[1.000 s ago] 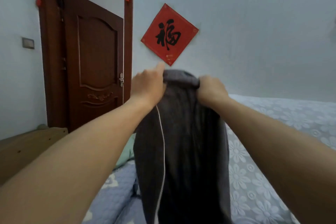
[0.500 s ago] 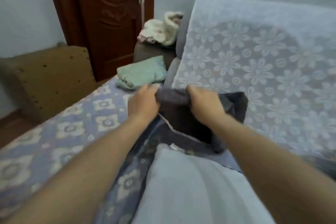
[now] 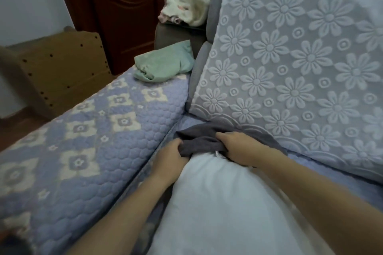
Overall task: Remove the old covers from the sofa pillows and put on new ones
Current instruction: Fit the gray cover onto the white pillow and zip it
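Observation:
A bare white pillow (image 3: 223, 207) lies lengthwise on the sofa seat between my forearms. Bunched at its far end is a dark grey pillow cover (image 3: 199, 139), low on the seat against the backrest. My left hand (image 3: 169, 156) grips the cover's left side with curled fingers. My right hand (image 3: 238, 148) grips its right side. A folded mint-green cloth (image 3: 163, 62) lies on the seat near the far armrest.
The sofa seat wears a blue quilted flower-pattern cover (image 3: 83, 136); a pale lace flower throw (image 3: 300, 64) drapes the backrest. Cream clothes (image 3: 186, 9) sit on the grey armrest. A brown perforated cabinet (image 3: 58, 68) and a dark wooden door (image 3: 124, 6) stand beyond.
One second ago both hands held the grey cover up high before the wall. They have come down to the seat, and the white pillow now shows bare below the bunched cover.

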`<state>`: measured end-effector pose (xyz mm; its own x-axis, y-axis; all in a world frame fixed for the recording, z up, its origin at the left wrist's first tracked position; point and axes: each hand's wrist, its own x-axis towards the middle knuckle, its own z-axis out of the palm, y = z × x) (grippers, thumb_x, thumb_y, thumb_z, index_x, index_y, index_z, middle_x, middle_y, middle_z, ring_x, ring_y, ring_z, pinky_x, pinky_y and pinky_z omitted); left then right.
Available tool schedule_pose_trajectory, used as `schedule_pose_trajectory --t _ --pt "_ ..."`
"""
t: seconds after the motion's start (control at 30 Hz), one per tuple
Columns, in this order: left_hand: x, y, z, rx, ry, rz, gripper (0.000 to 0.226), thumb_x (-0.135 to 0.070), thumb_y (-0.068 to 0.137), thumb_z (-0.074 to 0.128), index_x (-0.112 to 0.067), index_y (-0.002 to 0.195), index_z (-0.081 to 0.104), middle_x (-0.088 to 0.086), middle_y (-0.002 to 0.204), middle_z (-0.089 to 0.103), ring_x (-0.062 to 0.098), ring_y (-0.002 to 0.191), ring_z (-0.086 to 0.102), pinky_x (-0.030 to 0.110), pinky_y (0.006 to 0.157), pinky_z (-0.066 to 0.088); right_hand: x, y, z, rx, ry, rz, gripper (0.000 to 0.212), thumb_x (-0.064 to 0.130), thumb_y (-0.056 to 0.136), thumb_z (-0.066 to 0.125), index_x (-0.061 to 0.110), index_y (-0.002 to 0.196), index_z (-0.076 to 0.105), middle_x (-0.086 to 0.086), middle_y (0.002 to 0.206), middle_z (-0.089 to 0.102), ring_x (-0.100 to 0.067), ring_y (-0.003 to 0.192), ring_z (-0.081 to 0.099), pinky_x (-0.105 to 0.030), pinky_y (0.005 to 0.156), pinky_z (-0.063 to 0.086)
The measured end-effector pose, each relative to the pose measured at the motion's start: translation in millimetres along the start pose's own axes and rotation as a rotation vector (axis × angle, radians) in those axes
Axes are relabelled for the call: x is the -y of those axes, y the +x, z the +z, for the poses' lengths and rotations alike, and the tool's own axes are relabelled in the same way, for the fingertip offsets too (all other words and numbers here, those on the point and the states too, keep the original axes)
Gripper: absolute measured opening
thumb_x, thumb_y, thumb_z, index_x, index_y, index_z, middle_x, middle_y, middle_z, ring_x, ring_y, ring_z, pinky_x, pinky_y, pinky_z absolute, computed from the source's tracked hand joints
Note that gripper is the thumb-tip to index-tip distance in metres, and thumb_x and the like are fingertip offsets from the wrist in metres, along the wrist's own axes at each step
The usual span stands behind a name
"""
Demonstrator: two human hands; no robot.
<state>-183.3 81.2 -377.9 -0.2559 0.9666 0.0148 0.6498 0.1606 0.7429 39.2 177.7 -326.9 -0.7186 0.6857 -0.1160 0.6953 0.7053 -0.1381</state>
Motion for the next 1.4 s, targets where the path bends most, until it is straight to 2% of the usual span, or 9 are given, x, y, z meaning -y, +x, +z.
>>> schedule_pose_trajectory --t 0.2,0.33,0.5,0.7,0.8,1.0,1.1,1.27,1.4 --pt "-37 -43 -1 0.057 0.363 0.364 0.041 -0.03 0.092 0.058 -0.026 0.13 0.045 0.002 0.131 0.045 0.034 0.099 0.058 0.045 0.077 0.05 -26 -67 -2 0.045 -0.176 0.101 0.036 0.032 0.088 0.062 0.023 0.12 0.047 0.0 0.117 0.06 -0.026 0.1 0.063 -0.034 0.073 0.04" --pt "8 -61 -8 0.072 0.392 0.265 0.043 -0.022 0.09 0.056 -0.027 0.131 0.044 0.006 0.13 0.049 0.039 0.1 0.06 0.049 0.078 0.052 22 -82 -14 -0.021 -0.038 0.101 0.018 0.029 0.09 0.055 0.029 0.107 0.05 0.003 0.109 0.066 -0.022 0.1 0.065 -0.036 0.082 0.047" --pt "39 -74 -26 0.132 0.35 0.149 0.049 -0.038 0.095 0.055 -0.026 0.14 0.042 0.008 0.142 0.05 0.034 0.124 0.055 0.045 0.097 0.049 69 -101 -18 -0.169 0.001 -0.135 0.026 0.023 0.084 0.049 0.029 0.108 0.056 0.008 0.107 0.065 -0.016 0.096 0.062 -0.036 0.082 0.05" --pt "-37 -85 17 0.278 0.342 0.324 0.063 -0.032 0.103 0.047 -0.034 0.159 0.018 0.003 0.161 0.03 0.035 0.132 0.05 0.044 0.107 0.043 -41 -179 -1 0.012 -0.215 0.366 0.034 0.026 0.096 0.055 0.023 0.129 0.055 -0.002 0.125 0.066 -0.023 0.106 0.064 -0.037 0.087 0.052" --pt "-26 -107 15 0.198 0.277 0.344 0.055 -0.027 0.099 0.051 -0.035 0.149 0.03 -0.005 0.156 0.032 0.033 0.122 0.057 0.045 0.097 0.049 -29 -189 5 -0.104 -0.158 0.395 0.044 0.021 0.094 0.058 0.023 0.137 0.049 -0.002 0.127 0.058 -0.024 0.108 0.06 -0.036 0.08 0.05" --pt "29 -171 -28 -0.179 -0.152 0.331 0.028 -0.001 0.081 0.053 -0.012 0.103 0.065 -0.002 0.122 0.058 0.012 0.119 0.058 0.025 0.1 0.045 20 -149 -6 -0.323 -0.04 0.318 0.026 0.012 0.082 0.064 0.021 0.105 0.057 -0.004 0.101 0.061 -0.029 0.09 0.059 -0.041 0.074 0.048" --pt "44 -190 -26 -0.07 -0.145 0.206 0.011 -0.031 0.087 0.058 -0.03 0.097 0.062 -0.009 0.111 0.06 0.003 0.105 0.059 0.025 0.089 0.048 60 -134 -16 -0.398 0.08 0.267 0.028 0.005 0.076 0.063 0.016 0.101 0.062 -0.006 0.096 0.061 -0.032 0.089 0.06 -0.045 0.076 0.049" --pt "76 -181 -13 0.206 0.172 0.14 0.031 -0.052 0.089 0.053 -0.037 0.116 0.061 -0.006 0.12 0.064 0.014 0.112 0.062 0.035 0.09 0.053 128 -172 -20 -0.217 -0.142 -0.32 0.026 0.022 0.083 0.06 0.025 0.108 0.064 0.005 0.092 0.057 -0.019 0.083 0.057 -0.036 0.071 0.047" --pt "54 -178 -7 0.196 0.149 0.183 0.025 -0.04 0.092 0.053 -0.025 0.11 0.062 -0.004 0.116 0.061 0.018 0.106 0.061 0.034 0.086 0.05 52 -199 -22 -0.349 -0.251 -0.053 0.034 0.018 0.086 0.055 0.019 0.119 0.063 -0.005 0.107 0.054 -0.027 0.094 0.056 -0.04 0.077 0.05"
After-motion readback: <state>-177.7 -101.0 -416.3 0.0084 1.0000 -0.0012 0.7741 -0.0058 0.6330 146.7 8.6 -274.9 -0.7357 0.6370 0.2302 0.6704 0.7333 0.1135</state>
